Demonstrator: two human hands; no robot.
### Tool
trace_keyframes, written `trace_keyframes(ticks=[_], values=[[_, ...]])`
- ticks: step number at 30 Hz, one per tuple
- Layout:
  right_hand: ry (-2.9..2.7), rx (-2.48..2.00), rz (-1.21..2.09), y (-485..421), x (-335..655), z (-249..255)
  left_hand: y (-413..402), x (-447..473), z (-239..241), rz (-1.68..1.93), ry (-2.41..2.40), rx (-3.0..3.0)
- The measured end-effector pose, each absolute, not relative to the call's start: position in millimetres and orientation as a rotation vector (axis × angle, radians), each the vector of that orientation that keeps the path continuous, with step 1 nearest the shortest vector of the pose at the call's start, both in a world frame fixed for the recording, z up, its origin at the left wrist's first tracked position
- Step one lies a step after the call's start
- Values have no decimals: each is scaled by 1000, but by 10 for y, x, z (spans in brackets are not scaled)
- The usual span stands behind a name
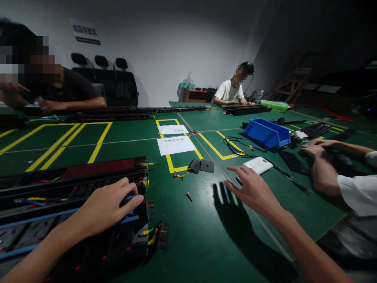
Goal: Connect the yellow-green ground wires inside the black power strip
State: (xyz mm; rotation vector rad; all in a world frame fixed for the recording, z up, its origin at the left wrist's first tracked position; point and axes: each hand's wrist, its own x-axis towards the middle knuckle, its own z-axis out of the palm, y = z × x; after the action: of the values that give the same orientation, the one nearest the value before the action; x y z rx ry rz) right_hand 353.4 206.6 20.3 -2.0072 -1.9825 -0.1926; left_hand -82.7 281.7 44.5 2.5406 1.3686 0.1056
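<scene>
My left hand rests half-curled, grip indeterminable, on black strips; my right hand hangs open inside the table's near edge

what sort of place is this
Probably an assembly workshop: the green work surface is marked out with yellow outlines, long black housings with coloured wires lie on it, and a blue plastic bin stands farther back.

The head-worn camera looks forward and down across the close green table toward a wall.
</scene>
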Motion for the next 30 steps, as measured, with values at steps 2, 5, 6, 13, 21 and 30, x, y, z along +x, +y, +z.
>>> trace_keyframes(ticks=[2, 5, 6, 13, 21, 30], values=[[-2048, -1939, -187, 2211, 3359, 265, 2814, -828, 453, 123, 1361, 2542], [-2150, -1849, -185, 2426, 3107, 314, 2818, -829, 471, 134, 1356, 2540], [-2186, -1822, -159, 2494, 3028, 319, 2821, -829, 476, 136, 1364, 2536], [-2390, -1586, -140, 2835, 2513, 262, 2821, -838, 477, 300, 1382, 2446], [-2550, -1544, -271, 2996, 2046, 203, 2814, -859, 500, 558, 1534, 2435], [-2552, -1556, -255, 3103, 1993, 202, 2789, -843, 502, 574, 1607, 2480]])
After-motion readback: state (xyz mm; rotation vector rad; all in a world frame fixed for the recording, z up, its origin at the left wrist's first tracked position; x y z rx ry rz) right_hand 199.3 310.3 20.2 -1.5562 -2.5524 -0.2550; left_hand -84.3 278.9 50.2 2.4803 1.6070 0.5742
